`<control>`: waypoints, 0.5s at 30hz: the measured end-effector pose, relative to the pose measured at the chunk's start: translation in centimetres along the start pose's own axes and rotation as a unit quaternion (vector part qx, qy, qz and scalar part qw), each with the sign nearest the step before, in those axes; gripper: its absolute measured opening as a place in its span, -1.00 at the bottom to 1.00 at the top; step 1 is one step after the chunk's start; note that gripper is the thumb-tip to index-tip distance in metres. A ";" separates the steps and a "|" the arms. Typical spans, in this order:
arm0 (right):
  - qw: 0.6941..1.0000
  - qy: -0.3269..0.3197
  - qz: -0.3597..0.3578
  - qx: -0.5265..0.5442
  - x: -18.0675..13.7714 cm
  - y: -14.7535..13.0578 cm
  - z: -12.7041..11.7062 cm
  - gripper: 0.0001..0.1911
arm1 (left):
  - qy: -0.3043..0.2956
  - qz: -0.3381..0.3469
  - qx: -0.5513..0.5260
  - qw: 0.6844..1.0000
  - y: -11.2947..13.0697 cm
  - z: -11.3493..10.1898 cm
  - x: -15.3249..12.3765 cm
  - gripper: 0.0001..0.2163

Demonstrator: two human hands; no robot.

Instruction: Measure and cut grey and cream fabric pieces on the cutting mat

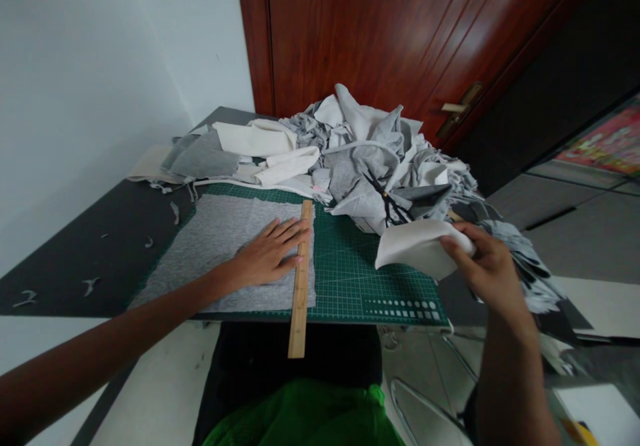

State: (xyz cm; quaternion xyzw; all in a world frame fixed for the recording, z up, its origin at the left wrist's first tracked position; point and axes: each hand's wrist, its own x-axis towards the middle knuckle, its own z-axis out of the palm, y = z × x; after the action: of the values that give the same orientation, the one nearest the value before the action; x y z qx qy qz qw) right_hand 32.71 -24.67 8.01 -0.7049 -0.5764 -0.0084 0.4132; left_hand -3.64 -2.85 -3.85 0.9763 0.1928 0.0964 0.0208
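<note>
1. Two hands are in view; the left hand (pixel 270 253) lies flat with its fingers spread, gripping nothing, palm on the gray cloth (pixel 225 239) and fingertips on the ruler (pixel 299 293); the right hand (pixel 487 266) pinches one cream cloth (pixel 415 249), holding it over the right part of the mat.
2. One gray cloth lies spread over the left part of one green mat (pixel 345 259); one wooden ruler lies along the cloth's right edge, its lower end jutting past the near edge of the tabletop (pixel 115 233).
3. One pair of black scissors (pixel 387 203) rests on the front of one heap of cloth scraps (pixel 365 153); the heap's pieces are too tangled to count.
4. Five small snippets (pixel 91 286) lie on the tabletop, left of the mat.
5. The mat bears a printed grid, with white dots and squares near its right corner; the ruler's marks are too small to read.
</note>
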 end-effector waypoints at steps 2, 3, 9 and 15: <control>0.998 0.054 -0.036 -0.004 0.5 -1.4 1.0 -0.75 | 0.003 0.001 0.000 1.000 0.0 0.0 0.0 -0.42; 0.994 0.084 -0.066 -0.011 0.6 -2.1 1.6 -0.79 | 0.002 0.001 0.000 1.000 0.0 0.0 0.0 -0.42; 0.944 -0.086 -0.318 -0.002 -2.8 -2.8 7.1 -0.82 | -0.004 -0.006 -0.004 1.000 -0.7 -0.1 -1.4 -0.41; 0.920 -0.247 -0.304 0.014 -8.7 0.1 11.6 -0.69 | 0.006 0.013 -0.018 1.000 -2.0 -0.9 -3.6 -0.41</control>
State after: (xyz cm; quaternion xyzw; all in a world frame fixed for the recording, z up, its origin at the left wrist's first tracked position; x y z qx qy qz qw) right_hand 24.53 -24.84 -3.95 -0.4701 -0.8466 0.0490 0.2448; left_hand -7.79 -2.37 -3.76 0.9775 0.1787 0.1063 0.0355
